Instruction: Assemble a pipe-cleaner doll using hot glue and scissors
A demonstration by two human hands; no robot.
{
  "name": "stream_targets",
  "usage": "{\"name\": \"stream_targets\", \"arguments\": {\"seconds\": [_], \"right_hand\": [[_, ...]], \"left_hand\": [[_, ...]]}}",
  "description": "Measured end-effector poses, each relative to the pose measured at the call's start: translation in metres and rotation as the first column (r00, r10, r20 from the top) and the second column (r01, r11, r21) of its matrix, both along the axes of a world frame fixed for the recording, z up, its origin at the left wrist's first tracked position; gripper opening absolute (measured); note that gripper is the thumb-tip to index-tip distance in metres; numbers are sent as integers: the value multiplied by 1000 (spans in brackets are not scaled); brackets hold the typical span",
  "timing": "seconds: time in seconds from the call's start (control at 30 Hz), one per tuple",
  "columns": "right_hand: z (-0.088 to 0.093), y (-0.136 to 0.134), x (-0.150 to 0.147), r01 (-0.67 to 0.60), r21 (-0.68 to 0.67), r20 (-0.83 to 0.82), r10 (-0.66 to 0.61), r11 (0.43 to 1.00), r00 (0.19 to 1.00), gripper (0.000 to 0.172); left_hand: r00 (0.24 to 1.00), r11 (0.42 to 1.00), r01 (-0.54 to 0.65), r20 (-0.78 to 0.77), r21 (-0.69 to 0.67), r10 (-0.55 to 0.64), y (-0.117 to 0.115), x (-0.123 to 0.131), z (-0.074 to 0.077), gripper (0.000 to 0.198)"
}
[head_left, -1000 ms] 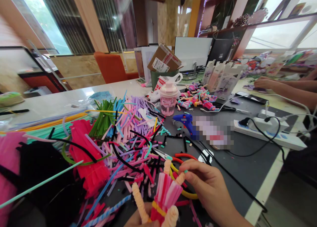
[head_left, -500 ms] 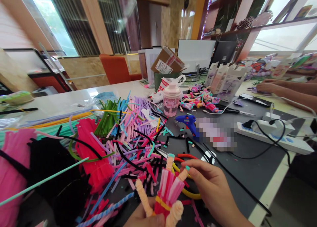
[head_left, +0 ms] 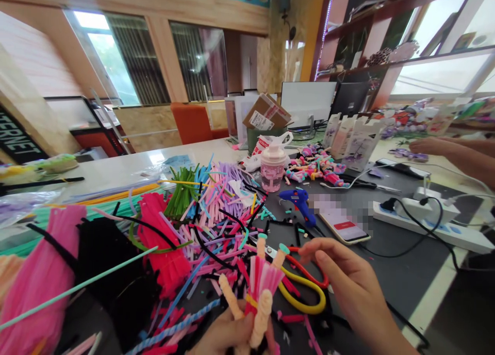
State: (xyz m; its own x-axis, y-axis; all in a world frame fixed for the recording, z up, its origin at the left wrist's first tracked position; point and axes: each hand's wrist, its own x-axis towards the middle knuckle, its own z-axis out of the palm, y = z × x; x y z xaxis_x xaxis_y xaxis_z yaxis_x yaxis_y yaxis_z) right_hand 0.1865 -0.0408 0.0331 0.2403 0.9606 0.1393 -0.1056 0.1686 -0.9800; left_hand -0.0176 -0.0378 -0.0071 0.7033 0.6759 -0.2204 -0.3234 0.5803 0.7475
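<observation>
Figure (head_left: 266,273) — prob. light, soft, bendy, best held mid-body — pinched in L hand (head_left: 229,330), R hand (head_left: 350,272) loosely spread.

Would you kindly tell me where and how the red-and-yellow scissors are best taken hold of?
Probably by the red loop and yellow loop of the scissors, with the right hand coming from the near right: both open loops lie towards that side, while the metal part points away to the left.

The hands (head_left: 345,275) and right forearm (head_left: 386,338) are bare.
</observation>
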Motion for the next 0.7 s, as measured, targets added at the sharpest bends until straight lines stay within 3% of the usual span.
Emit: {"name": "stream_targets", "arguments": {"seconds": [0.13, 0.3, 0.4, 0.53, 0.6, 0.7], "right_hand": [[9, -2, 2, 56, 67, 53, -60, 996, 997, 27], [6, -2, 7, 28, 63, 155, -37, 998, 987, 30], [2, 1, 16, -10, 51, 301, -6, 999, 954, 32], [4, 17, 23, -160, -41, 591, 153, 986, 792, 25], [10, 31, 18, -260, -81, 724, 236, 962, 648, 20], [21, 57, 0, -341, -37, 883, 191, 939, 429, 25]], "left_hand": [[996, 999, 50, 74, 17, -51, 1, 1, -1, 46], [994, 997, 60, -95, 50, -55, -3, 0, 5, 49], [986, 996, 52, -162, 69, -40, -7, 2, 7, 56], [991, 993, 100, -92, 61, -95, -10, 6, 4, 58], [997, 998, 65, -30, 25, -64, -9, 5, 4, 56], [992, 992, 119, 47, -38, -117, -6, -2, 7, 49]]}}
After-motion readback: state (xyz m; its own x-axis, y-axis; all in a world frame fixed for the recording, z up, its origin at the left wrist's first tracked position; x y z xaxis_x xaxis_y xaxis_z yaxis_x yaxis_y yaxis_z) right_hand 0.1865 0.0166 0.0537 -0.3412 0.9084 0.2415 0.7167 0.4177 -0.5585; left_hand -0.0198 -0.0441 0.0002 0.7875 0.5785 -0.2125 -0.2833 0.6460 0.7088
